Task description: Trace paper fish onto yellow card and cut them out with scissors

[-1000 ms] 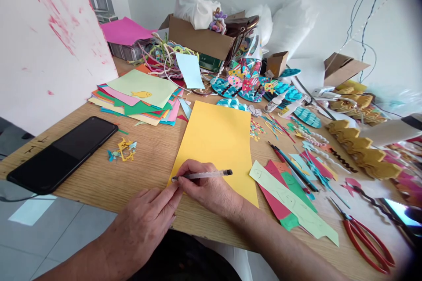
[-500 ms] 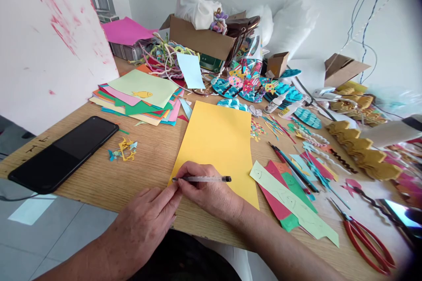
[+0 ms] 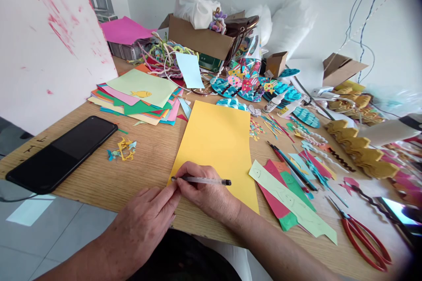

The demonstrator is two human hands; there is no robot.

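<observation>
A sheet of yellow paper (image 3: 217, 140) lies in front of me on the wooden table. My right hand (image 3: 207, 193) is closed around a pen (image 3: 212, 181) with a clear barrel and a black end. The pen's tip points left, at the sheet's lower left corner; fingers hide any mark there. Beside it, my left hand (image 3: 145, 213) rests with its fingers stretched out, their tips at that same corner and against my right hand. Right of the sheet is a pale green strip (image 3: 293, 204) with fish outlines drawn on it, lying over red and green pieces.
Red-handled scissors (image 3: 364, 239) lie at the right, near several pencils (image 3: 292, 164). On the left are a black phone (image 3: 62, 153), yellow and blue paper scraps (image 3: 125, 149) and a stack of coloured paper (image 3: 141, 88) with a small yellow fish (image 3: 141, 94). Glue bottles (image 3: 274, 102) and cardboard boxes (image 3: 198, 37) stand behind.
The view has shifted very slightly. Both hands and the pen stay at the sheet's lower left corner, the pen's back end tilting down a little.
</observation>
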